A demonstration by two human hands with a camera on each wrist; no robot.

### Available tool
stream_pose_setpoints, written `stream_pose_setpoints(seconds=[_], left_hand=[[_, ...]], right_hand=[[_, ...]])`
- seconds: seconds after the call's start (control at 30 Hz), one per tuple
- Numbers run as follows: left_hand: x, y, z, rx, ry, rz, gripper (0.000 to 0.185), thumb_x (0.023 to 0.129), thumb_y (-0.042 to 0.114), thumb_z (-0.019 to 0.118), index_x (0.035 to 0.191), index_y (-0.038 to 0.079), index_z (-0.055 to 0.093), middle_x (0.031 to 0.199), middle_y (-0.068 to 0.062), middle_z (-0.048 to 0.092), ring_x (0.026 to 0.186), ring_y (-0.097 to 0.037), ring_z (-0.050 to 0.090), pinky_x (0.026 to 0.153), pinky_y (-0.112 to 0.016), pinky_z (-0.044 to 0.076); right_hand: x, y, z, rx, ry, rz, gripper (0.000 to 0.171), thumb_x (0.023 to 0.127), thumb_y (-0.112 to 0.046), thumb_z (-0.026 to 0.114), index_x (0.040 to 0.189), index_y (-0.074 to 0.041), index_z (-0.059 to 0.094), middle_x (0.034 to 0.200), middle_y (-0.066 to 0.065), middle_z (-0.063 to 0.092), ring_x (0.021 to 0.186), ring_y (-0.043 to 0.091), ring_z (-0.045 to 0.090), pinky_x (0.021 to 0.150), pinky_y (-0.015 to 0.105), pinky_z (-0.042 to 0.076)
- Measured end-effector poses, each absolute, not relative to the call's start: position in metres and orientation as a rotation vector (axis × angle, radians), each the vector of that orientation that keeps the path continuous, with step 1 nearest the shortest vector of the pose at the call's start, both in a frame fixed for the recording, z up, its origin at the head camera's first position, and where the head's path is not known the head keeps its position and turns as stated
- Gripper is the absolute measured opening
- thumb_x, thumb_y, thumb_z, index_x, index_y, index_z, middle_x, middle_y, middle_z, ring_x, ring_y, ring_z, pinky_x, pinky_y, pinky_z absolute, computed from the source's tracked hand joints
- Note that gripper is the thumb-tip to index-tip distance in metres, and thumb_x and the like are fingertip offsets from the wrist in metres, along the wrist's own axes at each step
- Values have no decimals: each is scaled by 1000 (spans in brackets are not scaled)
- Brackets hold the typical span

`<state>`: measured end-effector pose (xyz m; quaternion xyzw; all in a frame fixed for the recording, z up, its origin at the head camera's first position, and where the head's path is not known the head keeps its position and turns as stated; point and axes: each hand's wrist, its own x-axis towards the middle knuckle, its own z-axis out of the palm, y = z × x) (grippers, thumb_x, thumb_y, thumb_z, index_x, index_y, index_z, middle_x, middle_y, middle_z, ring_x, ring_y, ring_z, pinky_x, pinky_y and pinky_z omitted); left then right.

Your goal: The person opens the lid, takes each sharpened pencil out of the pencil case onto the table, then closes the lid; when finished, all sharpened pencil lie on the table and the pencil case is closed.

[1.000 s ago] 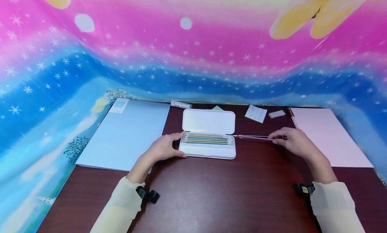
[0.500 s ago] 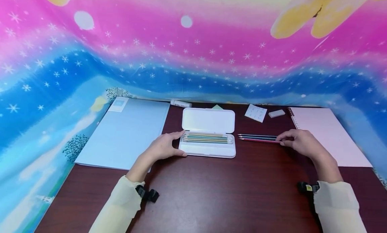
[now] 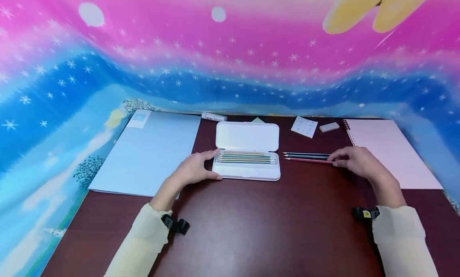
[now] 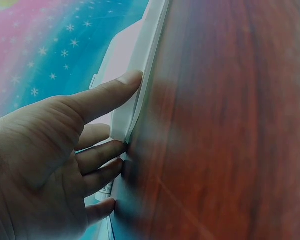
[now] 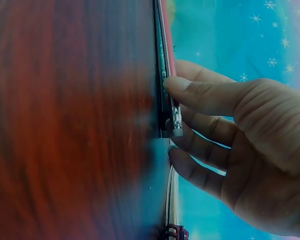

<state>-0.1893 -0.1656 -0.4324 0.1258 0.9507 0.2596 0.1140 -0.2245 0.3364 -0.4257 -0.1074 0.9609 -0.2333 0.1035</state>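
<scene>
A white pencil case [image 3: 251, 172] lies on the table with its lid [image 3: 247, 135] raised. Several pencils [image 3: 248, 159] lie side by side in its back part. My left hand [image 3: 193, 168] grips the case's left end; the left wrist view shows the thumb on the front wall [image 4: 135, 65] and the fingers at the end. To the right of the case, my right hand [image 3: 359, 160] pinches a red pencil [image 3: 309, 161] near its eraser end [image 5: 177, 120]. Two dark pencils [image 3: 305, 154] lie alongside, their back ends partly hidden by the fingers. All three tips point toward the case.
A light blue folder [image 3: 151, 153] lies at the left and a pink spiral notebook [image 3: 391, 149] at the right. Along the back are a white tube [image 3: 214, 117], a green paper corner [image 3: 257, 120], a white patterned square [image 3: 304, 127] and an eraser [image 3: 329, 127]. A patterned cloth [image 3: 230, 81] hangs behind.
My right hand has moved right with the pencils, away from the case, and they now lie more spread apart. The left hand stays on the case. The head view has tilted slightly down.
</scene>
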Motion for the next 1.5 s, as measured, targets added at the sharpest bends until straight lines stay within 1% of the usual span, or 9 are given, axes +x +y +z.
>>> stream_pose_setpoints(seconds=[0.3, 0.5, 0.7, 0.8, 0.93, 1.03, 1.2, 1.3, 1.5], left_hand=[[-190, -165, -430, 357, 2779, 763, 98, 78, 47, 86, 158, 19, 37, 159, -12, 45, 147, -31, 43, 115, -54, 40], [-191, -165, -428, 378, 2776, 762, 98, 78, 48, 85, 158, 18, 37, 159, -13, 44, 147, -31, 43, 116, -53, 40], [-193, -166, -425, 358, 2797, 749, 98, 77, 47, 87, 158, 19, 38, 159, -12, 45, 147, -31, 43, 116, -53, 40], [-193, -166, -424, 361, 2793, 747, 98, 78, 48, 86, 158, 19, 38, 159, -13, 44, 148, -31, 42, 116, -53, 39], [-194, -166, -424, 367, 2790, 748, 98, 78, 48, 86, 158, 18, 37, 159, -13, 44, 148, -31, 42, 116, -53, 39], [-195, -166, -423, 368, 2798, 749, 98, 78, 48, 86, 158, 19, 37, 159, -13, 44, 147, -31, 43, 116, -53, 39], [-193, -167, -425, 364, 2802, 759, 97, 78, 47, 86, 158, 18, 38, 158, -12, 45, 147, -31, 43, 116, -54, 40], [-190, -167, -428, 365, 2793, 758, 97, 78, 47, 86, 158, 18, 38, 158, -12, 46, 146, -30, 44, 115, -53, 40], [-189, -166, -430, 370, 2799, 761, 97, 78, 47, 86, 157, 18, 39, 158, -13, 46, 146, -31, 44, 115, -53, 40]], right_hand=[[-231, 333, -421, -336, 2829, -649, 14, 97, -12, 67, 105, -14, 78, 97, 7, 73, 88, 24, 58, 74, 34, 48], [-239, 329, -418, -383, 2852, -588, 13, 95, -9, 67, 100, -15, 78, 93, 4, 74, 82, 21, 58, 73, 34, 47], [-250, 325, -413, -369, 2883, -496, 7, 94, -11, 69, 97, -14, 76, 92, 7, 72, 82, 24, 58, 76, 45, 50], [-253, 325, -411, -355, 2902, -470, 6, 94, -14, 70, 98, -13, 75, 93, 9, 72, 83, 25, 58, 77, 49, 49], [-252, 317, -407, -386, 2934, -532, 12, 97, -23, 69, 104, -16, 76, 95, 8, 73, 85, 24, 59, 78, 45, 48], [-250, 301, -401, -479, 2949, -639, 20, 99, -31, 67, 109, -17, 77, 102, 8, 75, 88, 23, 61, 80, 42, 48], [-248, 260, -393, -585, 2925, -756, 23, 98, -38, 67, 110, -21, 78, 103, 4, 76, 90, 21, 59, 79, 37, 46], [-245, 232, -394, -614, 2854, -809, 22, 97, -36, 69, 112, -22, 77, 101, 0, 77, 88, 20, 59, 79, 36, 47], [-238, 185, -396, -720, 2753, -851, 22, 95, -27, 72, 115, -22, 78, 110, 0, 77, 90, 18, 61, 79, 35, 49]])
